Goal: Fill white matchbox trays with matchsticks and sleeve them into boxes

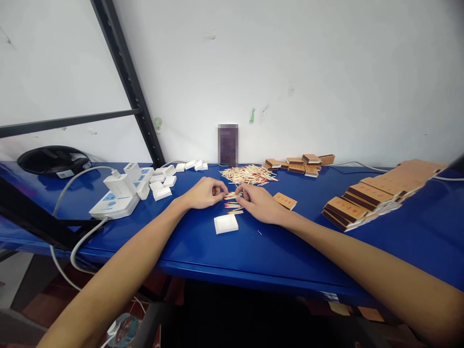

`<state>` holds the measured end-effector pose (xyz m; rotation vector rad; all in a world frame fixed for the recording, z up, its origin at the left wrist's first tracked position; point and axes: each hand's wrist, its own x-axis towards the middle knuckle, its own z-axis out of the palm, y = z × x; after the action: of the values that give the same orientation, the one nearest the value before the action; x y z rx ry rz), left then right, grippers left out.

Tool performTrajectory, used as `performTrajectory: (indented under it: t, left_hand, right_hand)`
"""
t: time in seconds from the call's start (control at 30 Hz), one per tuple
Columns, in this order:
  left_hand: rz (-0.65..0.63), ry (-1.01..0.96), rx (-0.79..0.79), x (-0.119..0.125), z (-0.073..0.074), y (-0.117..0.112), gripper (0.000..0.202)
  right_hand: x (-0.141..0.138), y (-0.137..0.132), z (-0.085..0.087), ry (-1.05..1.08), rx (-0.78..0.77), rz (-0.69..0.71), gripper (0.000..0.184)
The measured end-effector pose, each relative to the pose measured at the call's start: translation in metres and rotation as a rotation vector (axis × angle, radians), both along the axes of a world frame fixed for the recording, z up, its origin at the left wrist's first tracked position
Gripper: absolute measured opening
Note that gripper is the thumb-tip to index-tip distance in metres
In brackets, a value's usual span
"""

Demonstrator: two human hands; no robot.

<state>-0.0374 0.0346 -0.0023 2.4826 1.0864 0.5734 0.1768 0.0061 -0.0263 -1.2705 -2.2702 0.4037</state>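
My left hand (206, 193) and my right hand (261, 203) face each other over the blue table. Several matches (232, 195) lie crosswise between their fingertips, with thumb and forefinger of each hand closed at the ends. Just below, more loose matches (234, 207) with red heads lie in small rows on the tabletop. Nearest to me sits a white matchbox tray (226, 224). A large heap of matches (250, 174) spreads behind my hands. Beside my right wrist lies a flat orange matchbox sleeve (285, 201), partly covered by the hand.
White trays (162, 192) are scattered at left, near a power strip (114, 205) with plugs and cables. Matchboxes (304, 164) pile at the back; rows of them (373, 193) stand at right. A pixelated dark upright object (228, 145) leans on the wall. A black rack post (132, 82) rises at left.
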Motion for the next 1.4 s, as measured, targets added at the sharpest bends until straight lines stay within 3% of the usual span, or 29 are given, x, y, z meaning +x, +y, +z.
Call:
performTrajectory:
  t: [0.17, 0.37, 0.6, 0.8, 1.0, 1.17, 1.4]
  left_hand:
    - [0.003, 0.021, 0.109, 0.002, -0.004, 0.001, 0.014]
    - [-0.010, 0.033, 0.096, 0.001, -0.003, 0.000, 0.011]
    - [-0.028, 0.023, 0.068, 0.002, -0.002, -0.001, 0.014]
    - [-0.038, 0.032, 0.090, 0.005, 0.002, -0.006, 0.012]
    - [-0.015, 0.082, 0.082, 0.004, 0.005, -0.006, 0.026]
    - [-0.050, 0.113, 0.099, 0.002, 0.014, -0.009, 0.033]
    - [-0.105, 0.244, 0.127, 0.002, 0.018, -0.014, 0.037]
  right_hand:
    - [-0.001, 0.006, -0.001, -0.008, 0.020, -0.007, 0.015]
    - [0.003, 0.008, -0.002, -0.007, 0.058, 0.086, 0.014]
    - [0.001, 0.006, 0.000, -0.016, 0.050, 0.068, 0.014]
    - [0.005, 0.001, 0.010, 0.007, -0.034, 0.151, 0.017]
    - [0.012, 0.002, 0.023, -0.064, -0.187, 0.230, 0.033]
    - [0.009, 0.008, 0.017, -0.049, -0.190, 0.203, 0.022]
    - [0.000, 0.008, 0.006, -0.026, -0.075, 0.122, 0.021]
